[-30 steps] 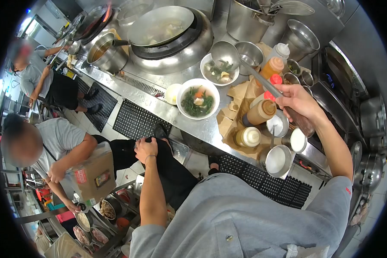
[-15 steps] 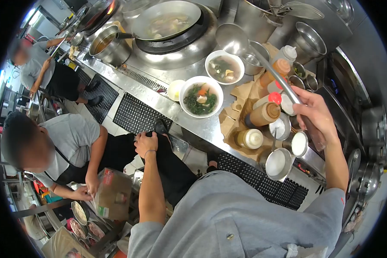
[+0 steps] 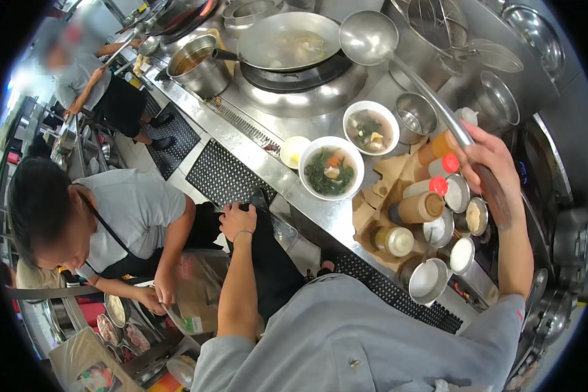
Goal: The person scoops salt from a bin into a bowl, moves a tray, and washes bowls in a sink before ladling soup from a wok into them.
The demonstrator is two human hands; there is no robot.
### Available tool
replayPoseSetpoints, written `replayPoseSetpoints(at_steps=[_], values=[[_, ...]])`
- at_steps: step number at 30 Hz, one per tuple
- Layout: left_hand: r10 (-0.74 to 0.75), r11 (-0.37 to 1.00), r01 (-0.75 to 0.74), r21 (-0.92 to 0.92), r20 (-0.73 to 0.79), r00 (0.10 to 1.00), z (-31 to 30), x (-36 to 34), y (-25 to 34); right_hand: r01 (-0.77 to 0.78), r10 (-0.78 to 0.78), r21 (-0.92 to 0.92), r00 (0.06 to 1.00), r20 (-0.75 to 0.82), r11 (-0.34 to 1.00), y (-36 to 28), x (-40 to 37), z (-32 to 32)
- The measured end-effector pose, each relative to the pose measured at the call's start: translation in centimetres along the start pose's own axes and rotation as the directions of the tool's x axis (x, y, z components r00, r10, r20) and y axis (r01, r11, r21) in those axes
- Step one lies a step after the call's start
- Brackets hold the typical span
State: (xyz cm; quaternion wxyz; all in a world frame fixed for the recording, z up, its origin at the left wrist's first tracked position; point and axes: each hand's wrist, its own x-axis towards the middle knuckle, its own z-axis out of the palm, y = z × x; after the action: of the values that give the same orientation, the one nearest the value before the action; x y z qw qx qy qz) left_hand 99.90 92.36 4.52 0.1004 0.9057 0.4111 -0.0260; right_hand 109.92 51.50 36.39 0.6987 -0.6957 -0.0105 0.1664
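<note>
Head view: right hand clenched round ladle handle, arm outstretched.

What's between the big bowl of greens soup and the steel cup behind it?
A smaller white soup bowl, shown in the head view.
</note>
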Motion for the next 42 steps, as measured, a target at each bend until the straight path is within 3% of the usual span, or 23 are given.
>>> replayPoseSetpoints(at_steps=[2, 12, 15, 16, 18, 20, 21, 29, 33, 37, 40, 42], values=[[-0.001, 1.0, 0.001, -0.012, 0.002, 1.0, -0.2, 0.0, 0.1, 0.027, -0.024, -0.049, 0.997, 0.07, 0.998, -0.3, 3.4, 0.5], [-0.06, 0.992, 0.066, -0.106, 0.055, 0.997, -0.5, -1.1, -1.2, 0.05, -0.021, -0.25, 0.993, 0.117, 0.967, 3.2, 21.8, 2.8], [-0.063, 0.99, 0.071, -0.121, 0.074, 0.995, -0.8, -1.7, -1.0, 0.129, -0.086, -0.417, 0.989, 0.121, 0.9, 6.1, 27.8, 3.1], [-0.062, 0.991, 0.067, -0.119, 0.045, 0.997, -0.2, -1.9, -1.2, 0.155, -0.146, -0.465, 0.988, 0.054, 0.872, 6.7, 28.4, 4.1], [-0.059, 0.992, 0.065, -0.105, 0.058, 0.997, 0.1, -3.2, -1.8, 0.12, -0.11, -0.536, 0.993, 0.051, 0.836, 7.9, 29.4, 5.1], [-0.047, 0.987, 0.051, -0.152, 0.028, 0.998, 0.0, -3.1, -0.9, 0.18, -0.189, -0.622, 0.981, 0.051, 0.762, 8.8, 33.0, 5.6], [-0.054, 0.986, 0.055, -0.157, 0.009, 0.998, 0.1, -3.1, -0.7, 0.137, -0.18, -0.652, 0.984, 0.0, 0.746, 9.0, 33.6, 6.3], [-0.133, 0.978, 0.124, -0.168, -0.042, 0.99, 0.5, -3.6, -2.2, 0.09, -0.055, -0.438, 0.994, 0.093, 0.895, 10.7, 37.5, 8.4], [-0.169, 0.97, 0.162, -0.182, -0.024, 0.985, 0.0, -3.2, -2.2, -0.008, 0.029, -0.149, 0.99, 0.14, 0.989, 10.2, 39.0, 8.6], [-0.159, 0.974, 0.149, -0.17, -0.048, 0.986, 0.4, -2.9, -1.4, -0.146, 0.129, 0.054, 0.962, 0.243, 0.988, 9.7, 40.9, 8.3], [-0.142, 0.981, 0.133, -0.143, -0.06, 0.988, 0.4, -2.7, -0.8, -0.171, 0.142, 0.048, 0.92, 0.366, 0.984, 9.1, 41.1, 7.1], [-0.128, 0.985, 0.118, -0.127, -0.071, 0.989, 0.5, -2.6, -0.5, -0.159, 0.163, -0.041, 0.92, 0.356, 0.986, 8.5, 41.2, 5.9]])
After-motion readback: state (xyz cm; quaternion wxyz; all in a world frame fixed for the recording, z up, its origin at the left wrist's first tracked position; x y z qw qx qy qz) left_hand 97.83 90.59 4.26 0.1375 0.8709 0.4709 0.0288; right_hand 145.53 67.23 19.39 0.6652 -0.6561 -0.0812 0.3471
